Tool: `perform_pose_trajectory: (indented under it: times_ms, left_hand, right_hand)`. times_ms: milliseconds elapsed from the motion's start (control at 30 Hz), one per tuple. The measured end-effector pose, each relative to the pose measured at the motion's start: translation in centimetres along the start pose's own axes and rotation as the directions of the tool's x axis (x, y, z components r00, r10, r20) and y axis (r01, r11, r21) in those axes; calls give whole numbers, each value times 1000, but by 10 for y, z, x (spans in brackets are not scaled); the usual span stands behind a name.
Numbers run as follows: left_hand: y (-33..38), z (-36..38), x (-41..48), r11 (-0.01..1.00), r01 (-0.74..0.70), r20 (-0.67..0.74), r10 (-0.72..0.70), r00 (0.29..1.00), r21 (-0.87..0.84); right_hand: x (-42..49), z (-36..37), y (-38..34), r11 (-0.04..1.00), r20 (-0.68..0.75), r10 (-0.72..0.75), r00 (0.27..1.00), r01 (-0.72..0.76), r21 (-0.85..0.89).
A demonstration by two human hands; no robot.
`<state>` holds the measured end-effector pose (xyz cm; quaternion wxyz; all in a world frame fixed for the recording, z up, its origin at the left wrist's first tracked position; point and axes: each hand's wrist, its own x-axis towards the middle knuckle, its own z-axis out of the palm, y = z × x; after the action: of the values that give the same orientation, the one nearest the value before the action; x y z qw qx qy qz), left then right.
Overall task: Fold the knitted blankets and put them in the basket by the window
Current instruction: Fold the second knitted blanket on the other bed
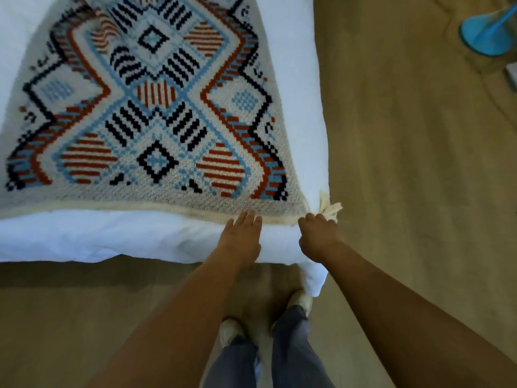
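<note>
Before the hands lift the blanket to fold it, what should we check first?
1. Blanket spread flat on the bed: ok.
2. Right hand holding the tasselled corner: ok, fingers curled at it.
3. Left hand gripping the cream edge: not ok, it lies flat and open.
4. Nothing lying on the blanket: ok for the part in view.
5. Far corners free: cannot tell, out of view.
6. Basket by the window ready: cannot tell, not visible.

Open floor (405, 169) is seen along the right of the frame, interrupted only by a blue stand (485, 35) at the upper right. The upper left is filled by the bed (98, 236), covered by the blanket (156, 113).
</note>
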<state>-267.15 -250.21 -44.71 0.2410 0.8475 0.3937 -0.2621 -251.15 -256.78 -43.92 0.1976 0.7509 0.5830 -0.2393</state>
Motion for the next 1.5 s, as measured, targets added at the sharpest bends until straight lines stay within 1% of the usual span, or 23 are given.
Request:
perform_pose_trajectory:
  times_ms: [133, 233, 300, 400, 467, 567, 700, 800, 900, 1000, 1067, 1133, 1267, 1333, 1433, 1500]
  left_hand:
    - [25, -65, 10, 1000, 27, -156, -28, 987, -7]
    - [51, -113, 22, 998, 66, -259, -65, 964, -6]
    - [68, -143, 26, 995, 101, -248, -98, 964, -1]
    - [91, -192, 32, 981, 195, -221, -195, 955, -24]
    - [104, -222, 40, 966, 245, -244, -258, 935, -82]
    - [132, -267, 55, 952, 265, -284, -299, 911, -153]
    - [150, -315, 78, 937, 302, -318, -344, 884, -174]
    - [140, -342, 106, 916, 350, -326, -398, 858, -197]
    - [125, -372, 145, 895, 392, -306, -442, 844, -212]
    - [111, -407, 192, 887, 413, -297, -459, 837, -208]
    - [104, -437, 224, 882, 407, -288, -464, 838, -238]
    - [100, -463, 250, 883, 399, -287, -459, 841, -246]
    - [90, -517, 303, 880, 401, -257, -461, 849, -254]
    - [80, -543, 336, 874, 411, -248, -472, 846, -260]
    - [64, -578, 384, 832, 462, -229, -536, 813, -307]
    - [55, -598, 418, 789, 497, -218, -589, 778, -361]
  right_hand:
    - [0, -52, 21, 997, -93, -79, 993, 80, 6]
    - [8, -97, 46, 987, -186, -158, 970, 156, -28]
    - [14, -125, 68, 976, -228, -217, 949, 207, -65]
    - [20, -167, 111, 959, -276, -284, 918, 274, -75]
    - [22, -195, 139, 944, -320, -330, 888, 312, -107]
    - [32, -239, 174, 925, -359, -381, 852, 349, -151]
    - [67, -289, 196, 889, -361, -458, 813, 405, -215]
    - [100, -322, 207, 853, -331, -512, 793, 423, -305]
    - [144, -356, 216, 819, -309, -557, 771, 448, -359]
    - [195, -395, 225, 794, -319, -594, 739, 473, -381]
    - [231, -427, 234, 776, -290, -611, 736, 486, -401]
    - [265, -454, 240, 778, -292, -614, 733, 499, -382]
    - [336, -505, 258, 761, -297, -619, 727, 463, -453]
    - [375, -531, 267, 746, -282, -633, 721, 472, -470]
    - [437, -564, 279, 708, -222, -669, 709, 519, -479]
    - [481, -590, 284, 673, -191, -702, 686, 553, -491]
